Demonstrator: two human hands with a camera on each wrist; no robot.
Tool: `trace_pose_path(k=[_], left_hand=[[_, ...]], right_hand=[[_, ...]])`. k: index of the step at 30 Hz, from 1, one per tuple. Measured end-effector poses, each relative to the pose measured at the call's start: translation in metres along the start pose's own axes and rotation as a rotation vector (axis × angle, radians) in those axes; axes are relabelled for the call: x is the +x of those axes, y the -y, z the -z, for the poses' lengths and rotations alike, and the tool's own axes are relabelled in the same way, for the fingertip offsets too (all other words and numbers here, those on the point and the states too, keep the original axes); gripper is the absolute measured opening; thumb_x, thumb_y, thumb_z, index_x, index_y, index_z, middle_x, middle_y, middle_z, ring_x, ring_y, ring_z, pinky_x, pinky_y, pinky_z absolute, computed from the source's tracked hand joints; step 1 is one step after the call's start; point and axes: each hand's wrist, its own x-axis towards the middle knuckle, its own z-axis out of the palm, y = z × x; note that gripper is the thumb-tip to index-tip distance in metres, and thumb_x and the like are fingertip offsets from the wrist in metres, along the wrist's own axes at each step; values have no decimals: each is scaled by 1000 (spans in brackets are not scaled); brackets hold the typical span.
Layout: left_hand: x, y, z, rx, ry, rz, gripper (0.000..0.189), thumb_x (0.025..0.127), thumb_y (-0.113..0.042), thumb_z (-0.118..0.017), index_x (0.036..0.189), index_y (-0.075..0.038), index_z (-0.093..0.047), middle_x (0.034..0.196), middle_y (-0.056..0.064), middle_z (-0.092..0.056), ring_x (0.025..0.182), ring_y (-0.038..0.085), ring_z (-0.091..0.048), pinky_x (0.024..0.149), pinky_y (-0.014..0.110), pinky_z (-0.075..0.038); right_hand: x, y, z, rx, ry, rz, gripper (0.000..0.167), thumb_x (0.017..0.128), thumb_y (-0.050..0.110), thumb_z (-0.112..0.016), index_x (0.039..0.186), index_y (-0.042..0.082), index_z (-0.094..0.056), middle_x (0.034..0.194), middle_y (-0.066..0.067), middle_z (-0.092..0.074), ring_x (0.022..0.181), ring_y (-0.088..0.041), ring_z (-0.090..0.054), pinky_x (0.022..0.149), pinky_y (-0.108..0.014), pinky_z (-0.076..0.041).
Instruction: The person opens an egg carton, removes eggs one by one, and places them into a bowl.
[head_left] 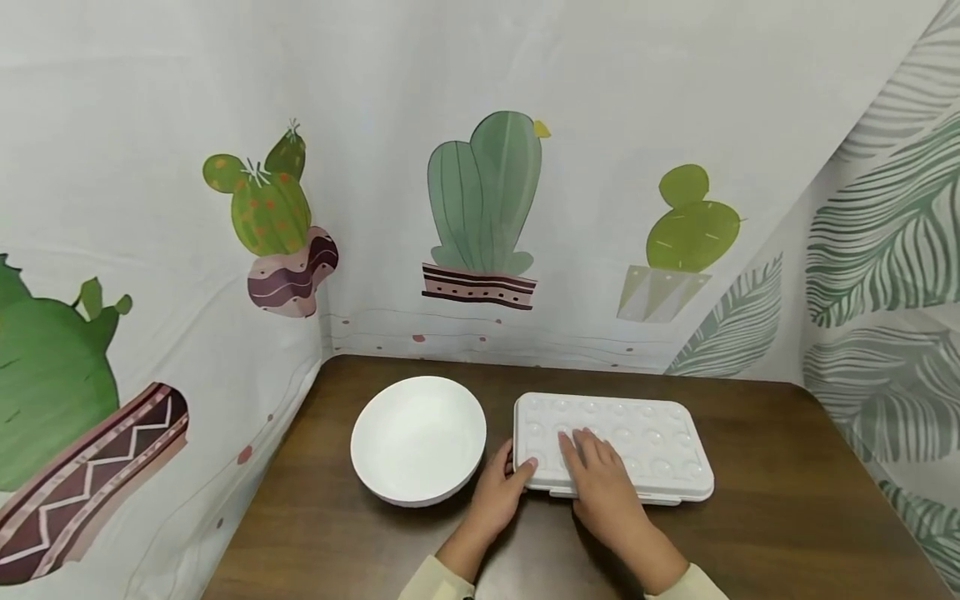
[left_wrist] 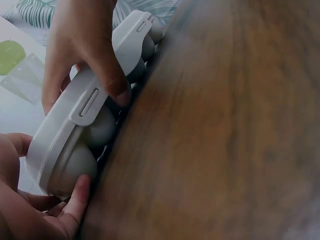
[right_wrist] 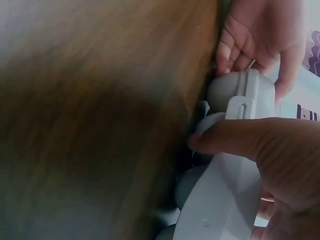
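A white lidded egg box (head_left: 660, 442) with rows of round bumps on its lid lies on the table. My left hand (head_left: 498, 493) grips its left end, with the thumb over the lid's corner and fingers lower down. My right hand (head_left: 603, 483) has its fingers on the lid. Its thumb (right_wrist: 225, 136) reaches down over the front edge beside a slotted latch (left_wrist: 89, 106). Rounded cups (left_wrist: 75, 167) show below the lid along the front. The lid is down, so the inside is hidden.
Left of the box stands a wide white bowl (head_left: 418, 442), close to the left hand. Both are on a dark brown wooden table (head_left: 780, 500). A white cloth printed with cacti (head_left: 483, 200) hangs behind the table and along its left side.
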Motion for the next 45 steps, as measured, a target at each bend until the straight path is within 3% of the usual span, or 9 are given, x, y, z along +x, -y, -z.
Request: trace_pose_path(k=[6,13,17,22,33,45], left_hand=[[3,3,2,47,6,9,64,95,-35,-66,146,-1,-49,131,18,-56,100,15,-65,70,22,-56],[4,5,5,79,4,10,66,94,-39,-67,146,-1,-50,130,17,-58,96,13,-65,70,23,-56],[5,4,6,101,-3,3,66,94,-40,-66,146,-2,-51,130,17,-59,95,12,-65,70,22,-56],[6,4,8,145,-18,-14,64,95,-42,-65,145,-4,-53,121,14,-62,87,9,-64,70,21,-55],[6,1,7,172,-10,-27,63,96,-45,-63,147,-10,-52,117,11,-63,80,6,-63,71,22,-54],[3,5,7,183,6,-9,66,96,-46,-62,147,-6,-51,118,12,-63,84,7,-63,70,21,-55]], right_hand=[[1,3,-5,-122,-13,32,79,70,-2,-80,143,-1,-49,135,-26,-54,130,-43,-53,102,-59,-49],[4,16,-2,-303,63,5,78,76,2,-82,146,-1,-46,139,-26,-53,133,-41,-52,103,-56,-50],[6,23,-1,-369,56,-4,68,84,5,-76,145,-1,-47,140,-26,-54,134,-39,-53,102,-54,-51],[8,25,-2,-389,19,-6,61,87,6,-71,144,-1,-49,143,-27,-54,134,-38,-54,101,-53,-52],[8,22,-2,-423,90,-6,66,90,8,-70,149,-1,-43,150,-28,-48,139,-37,-50,106,-52,-49],[3,25,-3,-398,-5,6,57,88,8,-66,143,-2,-50,145,-29,-53,134,-38,-55,101,-54,-52]])
